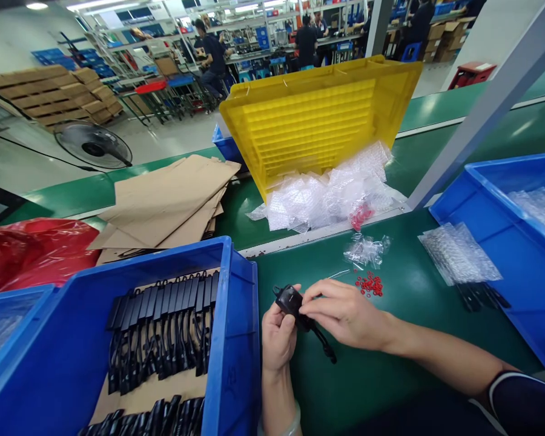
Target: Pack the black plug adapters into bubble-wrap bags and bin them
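My left hand is closed round a small black boxy device with a loop at its top and a short black cable hanging from it. The fingers of my right hand are pinched together against the device's right edge; whatever lies between the fingertips is hidden. Just beyond the right hand, small red rings lie in a loose heap on the green bench top. Behind them is a little pile of clear plastic pieces. A thin pale stick lies close to my right fingers.
At left, a blue bin holds rows of black cabled devices. Bubble bags spill from a tilted yellow crate. Cardboard sheets lie behind. A blue bin and bubble-wrapped devices are at right, near a slanted post.
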A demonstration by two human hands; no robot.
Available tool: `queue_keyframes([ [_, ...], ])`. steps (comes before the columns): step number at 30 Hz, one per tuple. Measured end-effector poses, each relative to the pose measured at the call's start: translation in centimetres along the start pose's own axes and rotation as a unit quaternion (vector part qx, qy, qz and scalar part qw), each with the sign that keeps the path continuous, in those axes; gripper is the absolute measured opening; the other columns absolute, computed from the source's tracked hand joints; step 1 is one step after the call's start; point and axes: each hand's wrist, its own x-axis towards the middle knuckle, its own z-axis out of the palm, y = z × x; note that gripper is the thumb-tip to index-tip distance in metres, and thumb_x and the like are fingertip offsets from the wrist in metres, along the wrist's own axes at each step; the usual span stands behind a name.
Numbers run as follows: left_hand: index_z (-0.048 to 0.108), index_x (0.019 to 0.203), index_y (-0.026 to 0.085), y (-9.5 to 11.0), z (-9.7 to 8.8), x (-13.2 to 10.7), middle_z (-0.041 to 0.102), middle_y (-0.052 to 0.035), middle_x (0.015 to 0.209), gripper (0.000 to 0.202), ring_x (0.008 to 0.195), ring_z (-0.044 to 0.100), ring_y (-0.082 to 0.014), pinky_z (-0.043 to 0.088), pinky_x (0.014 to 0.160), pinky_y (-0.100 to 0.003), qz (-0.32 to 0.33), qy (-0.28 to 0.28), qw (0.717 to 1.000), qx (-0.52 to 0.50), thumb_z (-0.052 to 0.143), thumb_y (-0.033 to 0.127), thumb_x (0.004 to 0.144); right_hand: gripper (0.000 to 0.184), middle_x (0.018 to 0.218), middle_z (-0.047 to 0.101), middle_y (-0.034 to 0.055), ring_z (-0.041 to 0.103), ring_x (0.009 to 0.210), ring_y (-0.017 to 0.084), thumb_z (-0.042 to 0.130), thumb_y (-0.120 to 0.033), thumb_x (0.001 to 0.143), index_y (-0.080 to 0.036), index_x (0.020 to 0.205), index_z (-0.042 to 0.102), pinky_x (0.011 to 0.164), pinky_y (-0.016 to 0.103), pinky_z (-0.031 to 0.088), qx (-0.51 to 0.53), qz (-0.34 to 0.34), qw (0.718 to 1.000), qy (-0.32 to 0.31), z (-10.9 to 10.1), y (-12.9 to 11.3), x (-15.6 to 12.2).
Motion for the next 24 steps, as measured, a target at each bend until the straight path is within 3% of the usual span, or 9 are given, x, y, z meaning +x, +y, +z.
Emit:
queue_keyframes([
  [4,0.070,0.106,0.014,-0.4,0.5,-0.1,0.073,-0.0138,0.095,0.051,0.088,0.068,-0.0269,0.055,0.081,-0.039,-0.012,-0.031,0.999,0.018,0.072,0.052,0.072,0.011,0.096,0.061,0.0071,0.058,0.088,0.017,0.050,-0.015,0.094,-0.018,0.095,0.060,0.080,0.032,0.051,0.000,0.058,0.998,0.035,-0.3,0.4,1.0],
  [7,0.070,0.106,0.014,-0.6,0.8,-0.1,0.072,-0.0142,0.093,0.056,0.089,0.067,-0.0284,0.054,0.082,-0.042,-0.027,-0.037,0.998,0.040,0.072,0.057,0.070,0.011,0.098,0.057,0.0072,0.054,0.091,0.018,0.047,-0.015,0.094,-0.019,0.086,0.053,0.081,0.033,0.048,-0.016,0.083,0.996,-0.010,-0.4,0.6,1.7],
  [10,0.070,0.104,0.013,-0.4,0.8,-0.1,0.072,-0.0140,0.089,0.058,0.086,0.068,-0.0284,0.055,0.079,-0.042,-0.033,-0.034,0.998,0.043,0.072,0.059,0.068,0.016,0.095,0.054,0.0074,0.051,0.089,0.019,0.040,-0.012,0.095,-0.020,0.082,0.047,0.079,0.033,0.047,-0.011,0.065,0.997,-0.035,-1.0,0.3,1.9],
  [12,0.069,0.104,0.014,-0.2,0.6,-0.1,0.072,-0.0133,0.087,0.057,0.079,0.069,-0.0262,0.058,0.073,-0.040,-0.036,-0.022,0.999,0.020,0.072,0.058,0.069,0.015,0.095,0.052,0.0077,0.050,0.092,0.020,0.038,-0.013,0.095,-0.020,0.084,0.044,0.081,0.034,0.047,-0.006,0.053,0.999,0.005,-1.8,0.4,1.7],
  [15,0.067,0.107,0.015,0.4,0.0,0.0,0.072,-0.0120,0.086,0.053,0.070,0.069,-0.0220,0.059,0.062,-0.033,-0.032,0.006,0.999,-0.018,0.073,0.054,0.071,0.014,0.096,0.051,0.0076,0.050,0.095,0.021,0.037,-0.014,0.095,-0.021,0.086,0.044,0.084,0.037,0.045,-0.055,0.095,0.992,0.062,-3.1,2.1,0.8],
  [20,0.068,0.104,0.016,1.1,-0.4,0.1,0.073,-0.0111,0.085,0.047,0.071,0.071,-0.0223,0.060,0.059,-0.030,-0.005,0.018,0.999,-0.043,0.074,0.051,0.072,0.015,0.098,0.054,0.0118,0.051,0.091,0.024,0.041,-0.008,0.092,-0.016,0.085,0.052,0.082,0.039,0.047,-0.249,0.164,0.948,-0.108,-2.2,8.2,-1.9],
  [24,0.069,0.103,0.016,1.1,-0.1,0.3,0.073,-0.0106,0.084,0.042,0.071,0.072,-0.0222,0.061,0.060,-0.030,0.002,0.011,0.999,-0.051,0.074,0.046,0.074,0.005,0.103,0.054,0.0170,0.050,0.101,0.031,0.054,-0.010,0.087,-0.011,0.087,0.059,0.088,0.046,0.047,-0.286,0.184,0.931,-0.136,-0.1,11.2,-3.7],
])
